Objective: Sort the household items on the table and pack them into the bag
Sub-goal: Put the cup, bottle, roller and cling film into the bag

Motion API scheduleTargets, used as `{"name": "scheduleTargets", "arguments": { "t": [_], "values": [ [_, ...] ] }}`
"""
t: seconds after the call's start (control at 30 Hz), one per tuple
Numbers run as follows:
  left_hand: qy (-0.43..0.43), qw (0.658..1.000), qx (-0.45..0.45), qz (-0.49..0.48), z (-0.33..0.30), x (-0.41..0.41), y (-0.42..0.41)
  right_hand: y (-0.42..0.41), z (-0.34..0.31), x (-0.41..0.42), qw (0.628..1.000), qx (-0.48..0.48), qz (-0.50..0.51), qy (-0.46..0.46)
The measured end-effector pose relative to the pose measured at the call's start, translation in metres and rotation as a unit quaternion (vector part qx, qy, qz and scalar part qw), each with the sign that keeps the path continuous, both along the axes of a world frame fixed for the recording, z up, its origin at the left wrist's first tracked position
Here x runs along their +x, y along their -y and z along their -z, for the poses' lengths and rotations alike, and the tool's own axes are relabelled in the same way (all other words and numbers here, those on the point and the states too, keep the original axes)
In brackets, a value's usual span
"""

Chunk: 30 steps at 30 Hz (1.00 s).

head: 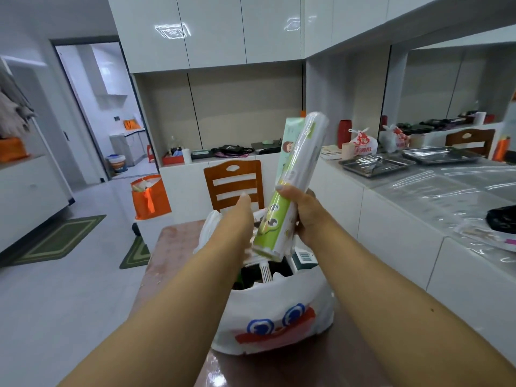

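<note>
A white plastic bag [279, 314] with a red and blue cartoon print stands open on the brown table [173, 247]. Dark items and a white brush-like piece [265, 270] show inside it, with a barcoded box [305, 258] at its right rim. My right hand [303, 216] is shut on a green roll of plastic bags [290, 191] with a frog print, held upright and tilted above the bag's mouth, together with a pale green box [290, 135] behind it. My left hand [237, 219] reaches to the bag's far left edge; its fingers are mostly hidden.
A wooden chair [233, 182] stands beyond the table. An orange bag [149, 196] sits on the floor at the left. The white counter [418, 191] on the right carries metal trays [374, 164], plastic bags and a black bag [502, 219].
</note>
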<state>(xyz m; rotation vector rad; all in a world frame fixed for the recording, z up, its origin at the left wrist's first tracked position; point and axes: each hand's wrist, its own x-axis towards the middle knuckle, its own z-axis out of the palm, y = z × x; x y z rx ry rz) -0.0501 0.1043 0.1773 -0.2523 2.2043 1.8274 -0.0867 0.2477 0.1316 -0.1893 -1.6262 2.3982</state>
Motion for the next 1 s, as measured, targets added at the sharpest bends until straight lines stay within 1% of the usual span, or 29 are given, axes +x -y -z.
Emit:
{"name": "scheduleTargets", "arguments": {
  "t": [0.03, 0.07, 0.1, 0.13, 0.17, 0.2, 0.27, 0.3, 0.33, 0.37, 0.4, 0.43, 0.47, 0.5, 0.6, 0.67, 0.73, 0.83, 0.9, 1.0],
  "values": [
    [-0.111, 0.990, -0.084, -0.030, 0.004, -0.009, 0.007, -0.005, -0.004, -0.002, 1.000, 0.002, 0.000, -0.014],
    [-0.209, 0.962, -0.163, -0.069, 0.007, -0.017, 0.014, -0.008, -0.009, -0.004, 0.999, 0.005, -0.002, -0.031],
    [-0.266, 0.930, -0.225, -0.115, 0.008, -0.026, 0.022, -0.011, -0.014, -0.006, 0.999, 0.010, -0.007, -0.045],
    [-0.281, 0.909, -0.266, -0.155, 0.010, -0.034, 0.029, -0.012, -0.018, -0.007, 0.998, 0.017, -0.015, -0.055],
    [-0.266, 0.900, -0.295, -0.179, 0.012, -0.042, 0.034, -0.011, -0.021, -0.009, 0.997, 0.023, -0.029, -0.062],
    [-0.227, 0.899, -0.327, -0.182, 0.015, -0.049, 0.038, -0.007, -0.023, -0.010, 0.996, 0.030, -0.049, -0.070],
    [-0.135, 0.896, -0.404, -0.123, 0.029, -0.066, 0.044, 0.002, -0.022, -0.013, 0.990, 0.046, -0.100, -0.088],
    [-0.102, 0.901, -0.412, -0.092, 0.035, -0.074, 0.046, 0.007, -0.020, -0.014, 0.986, 0.055, -0.126, -0.093],
    [-0.079, 0.916, -0.385, -0.080, 0.039, -0.083, 0.048, 0.012, -0.016, -0.017, 0.982, 0.068, -0.150, -0.094],
    [-0.063, 0.941, -0.320, -0.085, 0.040, -0.091, 0.051, 0.015, -0.011, -0.020, 0.977, 0.082, -0.174, -0.093],
    [-0.044, 0.972, -0.212, -0.094, 0.040, -0.096, 0.053, 0.019, -0.004, -0.022, 0.972, 0.101, -0.193, -0.089],
    [-0.020, 0.990, -0.090, -0.103, 0.037, -0.099, 0.057, 0.023, 0.001, -0.023, 0.967, 0.121, -0.206, -0.085],
    [0.002, 0.994, 0.017, -0.108, 0.034, -0.100, 0.061, 0.025, 0.007, -0.024, 0.963, 0.144, -0.214, -0.081],
    [0.019, 0.990, 0.090, -0.106, 0.031, -0.100, 0.066, 0.028, 0.012, -0.024, 0.958, 0.170, -0.218, -0.079],
    [0.055, 0.971, 0.213, -0.090, 0.027, -0.094, 0.081, 0.027, 0.017, -0.022, 0.937, 0.261, -0.222, -0.071],
    [0.079, 0.951, 0.286, -0.087, 0.028, -0.092, 0.089, 0.020, 0.017, -0.022, 0.911, 0.342, -0.224, -0.059],
    [0.098, 0.929, 0.345, -0.092, 0.030, -0.093, 0.097, 0.010, 0.018, -0.021, 0.877, 0.424, -0.222, -0.044],
    [0.112, 0.901, 0.404, -0.108, 0.035, -0.097, 0.106, -0.003, 0.023, -0.019, 0.812, 0.542, -0.215, -0.027],
    [0.117, 0.883, 0.434, -0.136, 0.037, -0.099, 0.110, -0.009, 0.026, -0.017, 0.768, 0.605, -0.210, -0.017],
    [0.116, 0.868, 0.450, -0.174, 0.041, -0.102, 0.115, -0.021, 0.023, -0.013, 0.705, 0.684, -0.189, 0.004]
  ]
}}
